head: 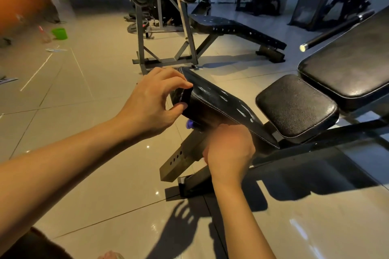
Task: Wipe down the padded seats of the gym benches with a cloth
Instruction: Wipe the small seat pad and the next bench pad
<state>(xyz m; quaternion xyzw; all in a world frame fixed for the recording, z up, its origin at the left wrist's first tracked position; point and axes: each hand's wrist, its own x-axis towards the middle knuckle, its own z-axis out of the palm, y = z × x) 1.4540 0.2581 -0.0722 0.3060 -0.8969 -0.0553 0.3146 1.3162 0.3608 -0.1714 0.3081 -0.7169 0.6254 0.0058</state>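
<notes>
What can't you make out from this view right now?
Head view:
Right hand: fingers tucked under the tilted pad, grip unseen.
Purple scrap beneath that pad: mostly hidden, possibly the cloth.
Backrest pad: cut off by the right edge.
Items beside the green bucket: too small, blurred.

The left hand (151, 101) pinches the upper end of a tilted black pad (221, 107), thumb under the edge and fingertips on top. Just below the thumb a small purple thing (190, 124) peeps out from under the pad; what it is cannot be told. The right hand (229, 149) presses against the pad's lower side, its fingers tucked out of sight beneath. Beyond those fingers lie the seat pad (294, 107) and back pad (347, 65). Well past the left fingertips stands a second bench (235, 27).
</notes>
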